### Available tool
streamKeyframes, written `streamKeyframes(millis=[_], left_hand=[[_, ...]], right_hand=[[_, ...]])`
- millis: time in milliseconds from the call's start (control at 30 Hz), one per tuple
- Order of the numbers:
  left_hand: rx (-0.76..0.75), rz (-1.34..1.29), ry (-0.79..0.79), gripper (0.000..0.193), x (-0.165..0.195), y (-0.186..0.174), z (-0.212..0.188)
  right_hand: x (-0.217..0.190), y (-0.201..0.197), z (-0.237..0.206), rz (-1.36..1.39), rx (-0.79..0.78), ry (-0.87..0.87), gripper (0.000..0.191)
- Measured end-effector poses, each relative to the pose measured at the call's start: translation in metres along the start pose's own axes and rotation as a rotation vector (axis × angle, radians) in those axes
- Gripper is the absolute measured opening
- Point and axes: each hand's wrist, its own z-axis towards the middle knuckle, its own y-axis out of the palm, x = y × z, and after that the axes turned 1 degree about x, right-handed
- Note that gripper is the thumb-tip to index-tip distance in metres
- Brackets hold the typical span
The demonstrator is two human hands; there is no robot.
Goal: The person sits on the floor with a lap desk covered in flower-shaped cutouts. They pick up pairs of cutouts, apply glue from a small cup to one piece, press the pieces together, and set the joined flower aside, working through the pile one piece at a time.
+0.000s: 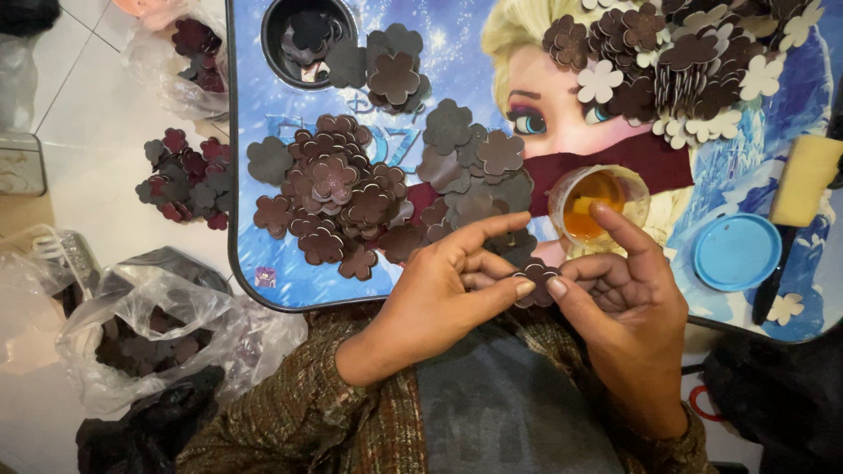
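Note:
Both of my hands pinch one small dark brown flower-shaped foam piece [536, 277] just above my lap. My left hand [439, 290] grips it with thumb and fingers from the left. My right hand [628, 294] holds its right side, with the index finger stretched up beside a clear plastic cup of amber glue [597, 204]. A heap of similar brown and grey flower pieces [351, 197] covers the small blue picture-printed table [263, 254] in front of me.
A second pile of brown and white flower pieces [676, 61] lies at the far right of the table. A blue round lid [736, 251], a yellow sponge brush [803, 184] and a black cup hole [307, 39] are there too. Plastic bags [149, 325] and loose pieces [184, 180] lie on the floor at left.

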Motion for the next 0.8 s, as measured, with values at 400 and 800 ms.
streamKeyframes(millis=[400, 800], left_hand=[[-0.008, -0.061, -0.006, 0.065, -0.0035, 0.0006, 0.0014], [-0.033, -0.024, 0.013, 0.075, -0.0035, -0.0022, -0.0003]], right_hand=[[0.0047, -0.0013, 0.0012, 0.042, -0.056, 0.036, 0.079], [-0.0002, 0.0017, -0.0005, 0.048, -0.008, 0.016, 0.077]])
